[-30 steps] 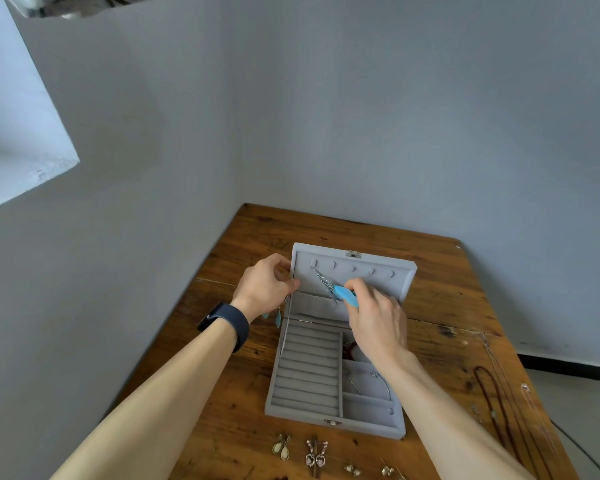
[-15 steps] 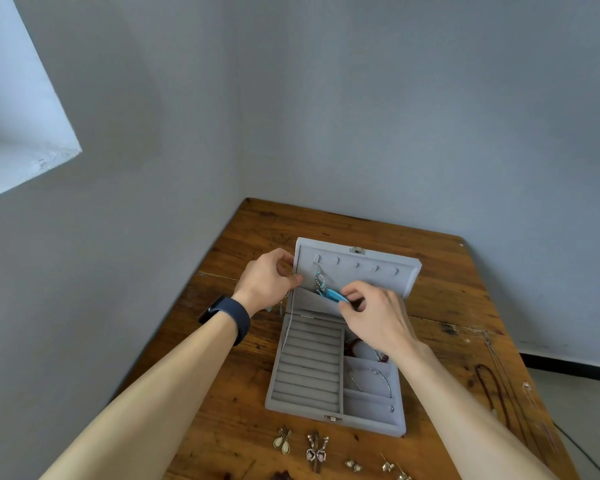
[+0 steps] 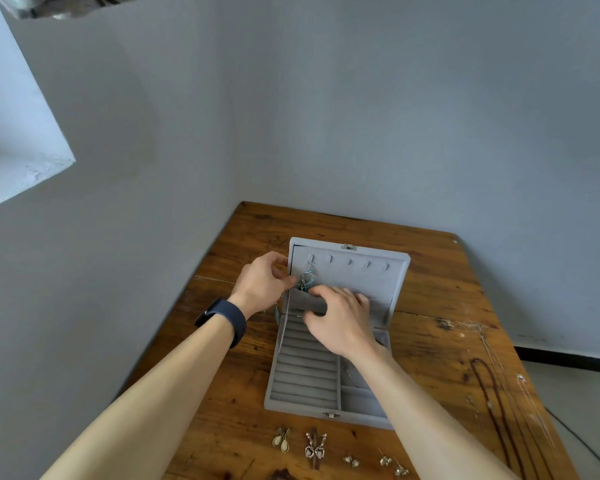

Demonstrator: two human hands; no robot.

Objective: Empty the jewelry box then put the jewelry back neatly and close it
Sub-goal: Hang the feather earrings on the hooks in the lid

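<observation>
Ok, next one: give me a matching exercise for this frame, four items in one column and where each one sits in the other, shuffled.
Items
1. turquoise earring
2. dark necklace
3. row of earrings
4. dark wristband

Places
A. on the table, right of the jewelry box
B. on the left wrist
C. inside the open lid, under its leftmost hook
D. on the table, in front of the jewelry box, nearest the camera

Pairs: 1-C, 2-A, 3-D, 4-B
</observation>
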